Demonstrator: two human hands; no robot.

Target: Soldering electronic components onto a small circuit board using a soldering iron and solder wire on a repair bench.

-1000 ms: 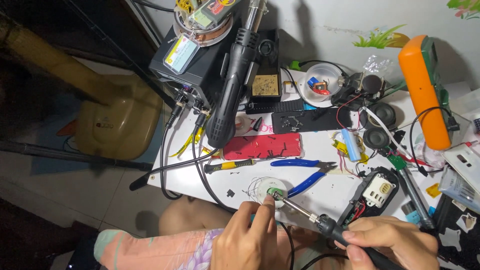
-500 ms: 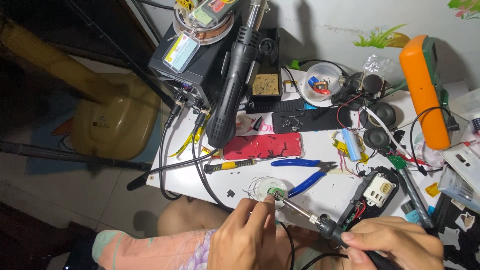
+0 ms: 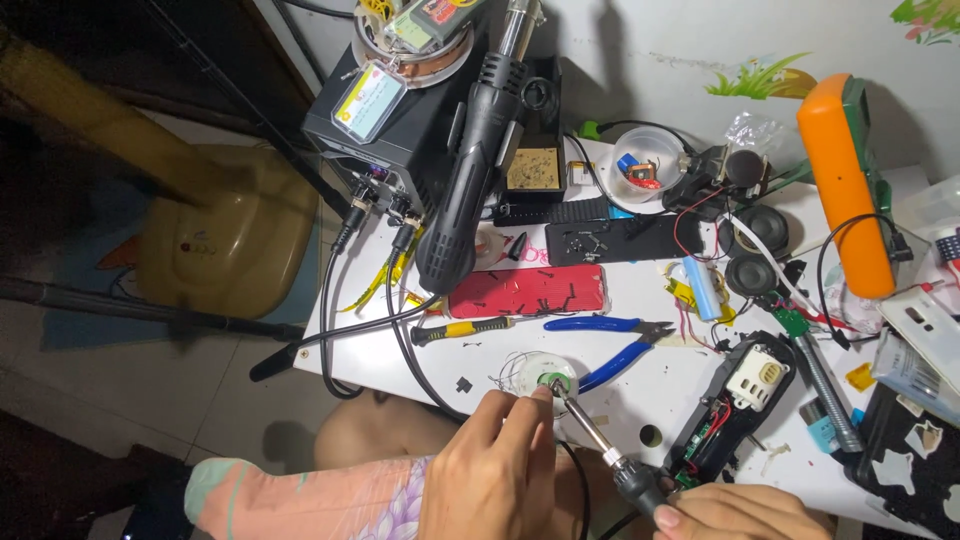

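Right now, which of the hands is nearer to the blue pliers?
Left. The left hand has its fingertips at the solder spool, just beside the blue pliers. The right hand is lower, gripping the soldering iron handle.

Bright, even light on white table [image 3: 640,400]; floor [image 3: 120,400] at 9 o'clock dim, shadowed; focus sharp; slight wide-angle edge bending.

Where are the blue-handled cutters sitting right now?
In the head view, the blue-handled cutters lie on the white table near its middle, just below the red board, right of the yellow-handled screwdriver and beside the solder spool.
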